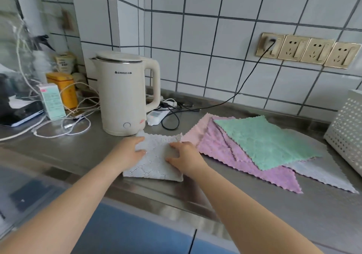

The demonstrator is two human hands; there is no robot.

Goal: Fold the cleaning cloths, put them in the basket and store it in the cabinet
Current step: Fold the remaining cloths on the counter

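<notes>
Steel countertop [82, 156] below a white tiled wall carries a cream kettle [123, 97], tangled cables, and the cloths; both hands lie on a grey cloth [154, 161] folded in front of the kettle, left hand [129, 152] with fingers laid fairly straight on its left part, right hand [186, 157] with fingers spread and bent, pressing its right part, neither plainly gripping. Judged early: one cloth looks folded, while a green cloth [268, 142], a purple cloth [235, 159], a pink cloth [197, 130] and a second grey cloth [323, 173] lie unfolded, overlapping, just to the right. White perforated basket [344, 136] stands at the far right edge, its inside out of view, so contents cannot be told; cabinet not identifiable.
</notes>
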